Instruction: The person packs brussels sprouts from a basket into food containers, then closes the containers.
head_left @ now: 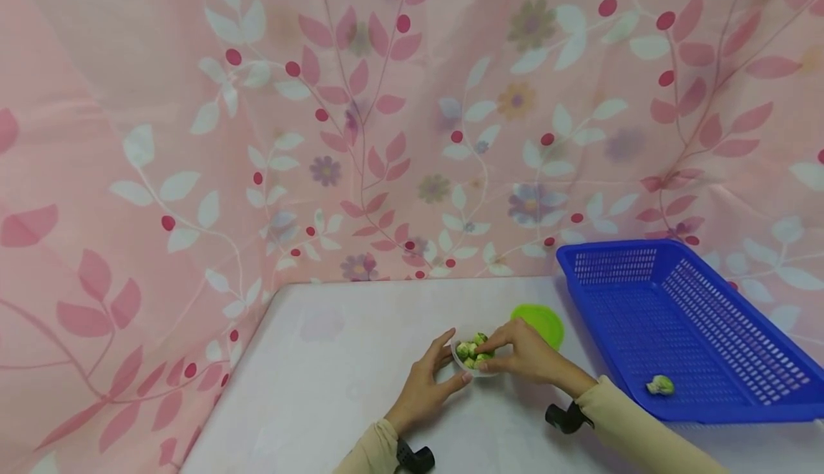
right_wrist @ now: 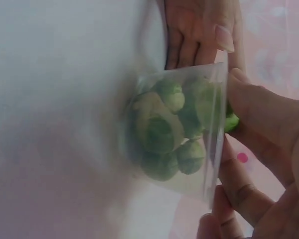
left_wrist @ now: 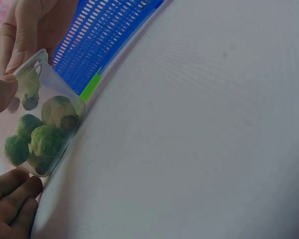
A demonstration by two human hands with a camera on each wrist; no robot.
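Observation:
A small clear plastic container (left_wrist: 54, 83) stands on the table and holds several green Brussels sprouts (head_left: 465, 350). My left hand (head_left: 425, 387) is curved round its left side, thumb near the front of the rim and fingers behind. From the right, my right hand (head_left: 531, 357) reaches over the mouth of the container. Its thumb and fingers pinch a sprout (right_wrist: 231, 119) at the open top, seen in the right wrist view; the fingers partly hide it. Just behind the right hand lies a bright green round lid (head_left: 547, 325).
A blue plastic basket (head_left: 634, 342) with slotted walls stands on the right of the table. One loose sprout (head_left: 660, 385) lies in its near end. The white table (head_left: 309, 388) meets a pink floral curtain (head_left: 386, 138) at the back and left.

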